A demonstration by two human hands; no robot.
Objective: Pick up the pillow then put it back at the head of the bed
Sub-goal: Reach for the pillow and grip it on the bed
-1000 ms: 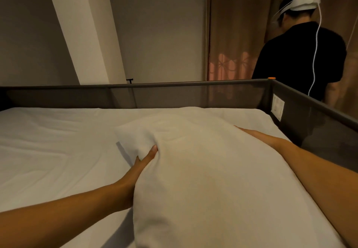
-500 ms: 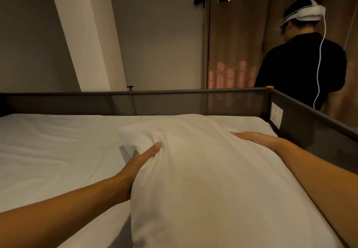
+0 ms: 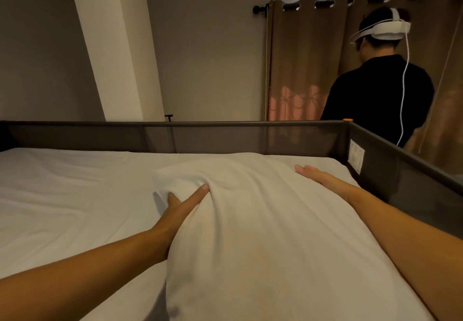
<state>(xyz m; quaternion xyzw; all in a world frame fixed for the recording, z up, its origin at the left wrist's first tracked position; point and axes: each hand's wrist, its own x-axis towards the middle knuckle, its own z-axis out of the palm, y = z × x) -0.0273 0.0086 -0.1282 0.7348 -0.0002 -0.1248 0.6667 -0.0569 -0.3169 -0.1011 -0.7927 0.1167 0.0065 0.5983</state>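
Observation:
A large white pillow (image 3: 263,233) lies lengthwise on the white-sheeted bed (image 3: 62,195), its far end close to the grey mesh rail. My left hand (image 3: 184,206) grips the pillow's left edge, thumb pressed into the top and fingers tucked under the side. My right hand (image 3: 318,176) rests on the pillow's far right edge with fingers stretched flat; whether they curl under it is hidden.
A grey mesh rail (image 3: 225,137) bounds the bed at the far side and on the right (image 3: 400,170). Beyond the corner a person in a black shirt (image 3: 375,100) with a white headset stands before brown curtains (image 3: 300,65). A pale pillar (image 3: 117,52) rises behind the rail.
The pillow has slid farther toward the far rail and sunk lower onto the sheet. My right hand has moved from under the edge onto its top; the left thumb presses in deeper.

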